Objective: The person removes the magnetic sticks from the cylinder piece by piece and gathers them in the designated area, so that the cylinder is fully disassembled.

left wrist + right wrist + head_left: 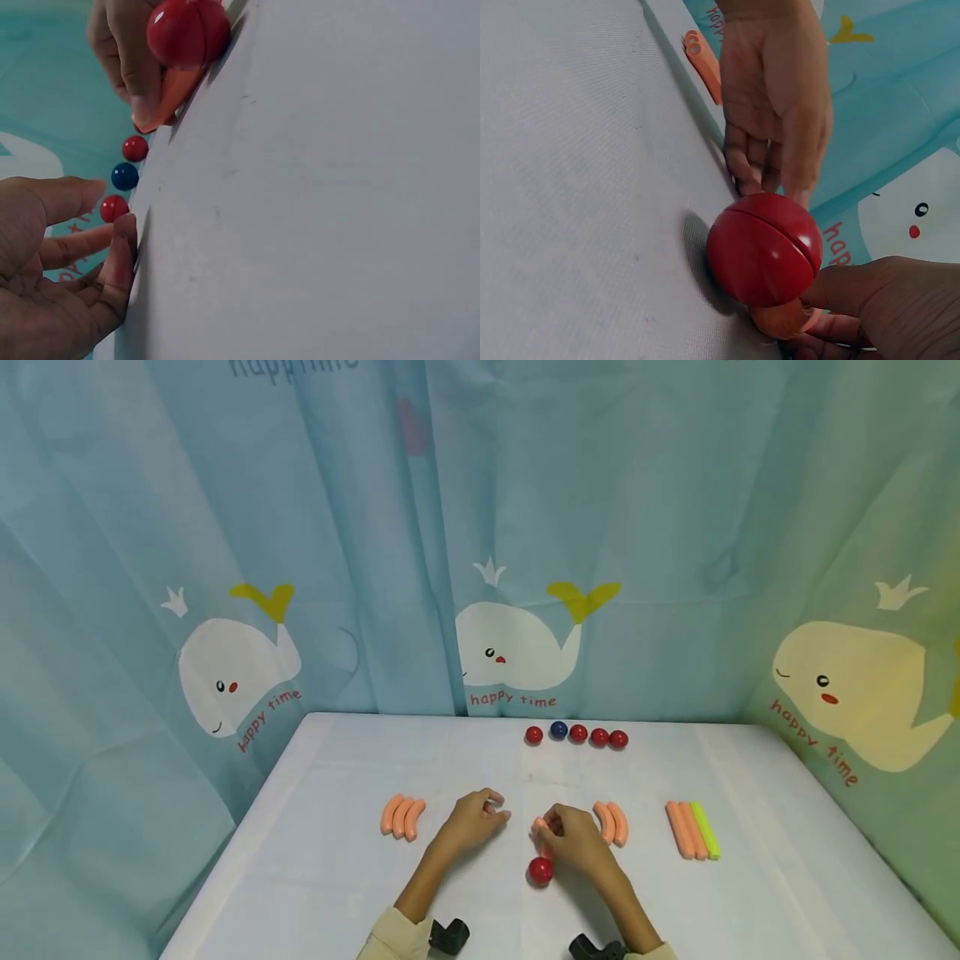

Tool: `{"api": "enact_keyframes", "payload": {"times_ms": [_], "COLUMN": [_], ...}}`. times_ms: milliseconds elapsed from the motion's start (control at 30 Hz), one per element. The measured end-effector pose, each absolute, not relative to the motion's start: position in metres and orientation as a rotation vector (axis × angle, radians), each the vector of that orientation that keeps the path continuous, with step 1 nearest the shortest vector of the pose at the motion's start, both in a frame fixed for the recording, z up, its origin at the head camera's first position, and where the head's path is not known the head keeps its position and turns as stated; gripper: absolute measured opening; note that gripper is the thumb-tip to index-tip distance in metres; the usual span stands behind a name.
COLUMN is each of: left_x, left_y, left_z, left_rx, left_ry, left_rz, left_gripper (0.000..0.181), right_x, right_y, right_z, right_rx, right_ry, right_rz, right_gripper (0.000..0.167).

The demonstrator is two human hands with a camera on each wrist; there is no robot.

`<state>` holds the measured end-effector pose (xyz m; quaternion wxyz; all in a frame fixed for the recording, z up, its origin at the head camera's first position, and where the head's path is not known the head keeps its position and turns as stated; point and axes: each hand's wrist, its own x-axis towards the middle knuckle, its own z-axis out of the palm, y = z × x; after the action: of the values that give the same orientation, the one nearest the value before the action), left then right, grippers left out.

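My right hand (577,842) pinches an orange toy sausage (178,90) between thumb and fingers, low over the white table. Just in front of that sausage sits a red ball (540,872), with a groove round it visible in the right wrist view. To the left, my left hand (471,820) holds nothing; its fingers are loosely bent and spread from the thumb. A pair of curved toy sausages (611,823) lies just right of my right hand. Three more curved sausages (402,817) lie side by side beyond my left hand.
At the back edge stand a blue ball (558,730) and several red balls (599,737) in a row. Two straight orange sticks (686,830) and a green stick (706,831) lie at right. A whale-print curtain (517,643) hangs behind the white table (300,860).
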<state>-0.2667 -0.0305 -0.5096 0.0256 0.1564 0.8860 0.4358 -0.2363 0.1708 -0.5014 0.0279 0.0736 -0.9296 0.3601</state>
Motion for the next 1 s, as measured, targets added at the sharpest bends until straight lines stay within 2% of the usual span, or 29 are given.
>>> {"api": "enact_keyframes", "payload": {"times_ms": [367,1000], "left_x": [-0.246,-0.247], "left_y": [-0.040,-0.043], "left_z": [-0.512,-0.516], "left_rx": [0.527,0.502], "left_ry": [2.708,2.623], "left_rz": [1.414,1.535], "left_gripper": [0.023,0.021], "right_x": [-0.232,-0.235], "right_y": [0.172,0.174], "right_z": [-0.502,-0.503], "right_rx": [0.145,-0.037], "right_ry": [-2.868,-2.716], "right_rz": [1.140,1.410], "right_gripper": [0.018,0.023]}}
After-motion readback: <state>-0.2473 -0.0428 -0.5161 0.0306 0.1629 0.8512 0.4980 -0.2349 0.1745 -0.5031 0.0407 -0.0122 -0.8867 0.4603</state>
